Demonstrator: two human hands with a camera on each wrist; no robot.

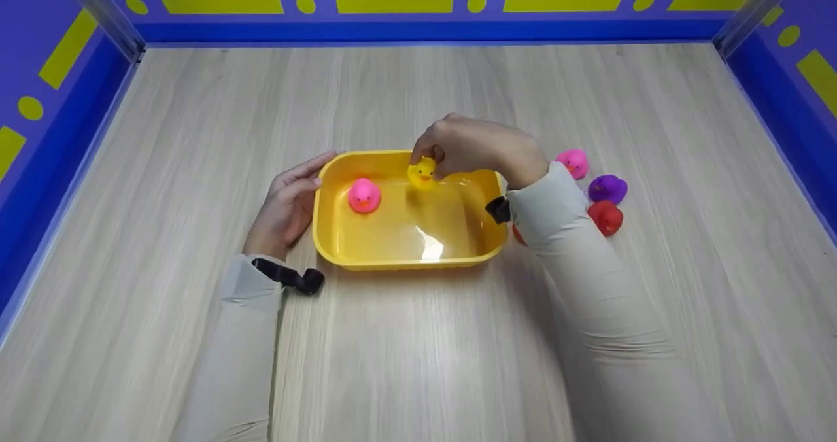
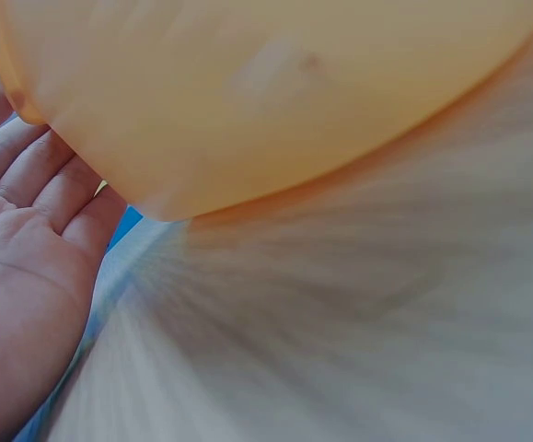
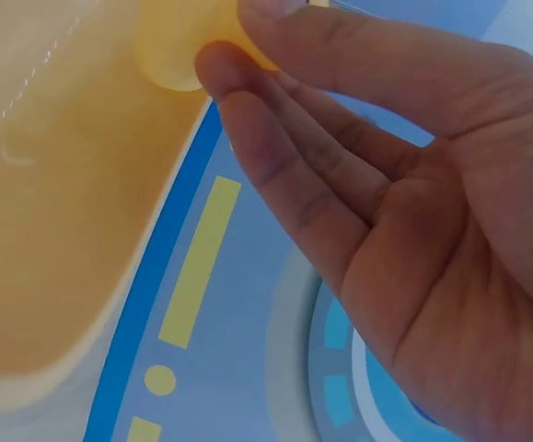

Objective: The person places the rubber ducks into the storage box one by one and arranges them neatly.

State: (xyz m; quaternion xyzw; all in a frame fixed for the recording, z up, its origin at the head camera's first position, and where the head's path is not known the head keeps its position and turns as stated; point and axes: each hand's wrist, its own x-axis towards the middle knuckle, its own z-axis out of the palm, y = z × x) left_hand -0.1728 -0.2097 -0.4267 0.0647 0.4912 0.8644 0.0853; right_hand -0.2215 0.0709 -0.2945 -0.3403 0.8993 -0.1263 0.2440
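A yellow rubber duck is pinched between the thumb and fingers of my right hand, over the far side of a yellow plastic basin. In the right wrist view the duck shows at the fingertips, partly cut off by the frame. Inside the basin, toward the left, a pink rubber duck sits upright. My left hand rests against the basin's left wall, thumb at the rim. Its fingers lie nearly straight along the outside of the wall in the left wrist view.
Right of the basin, beside my right sleeve, are a pink duck, a purple duck and a red duck. Another reddish thing peeks out between basin and sleeve. Blue walls border the wood-grain table.
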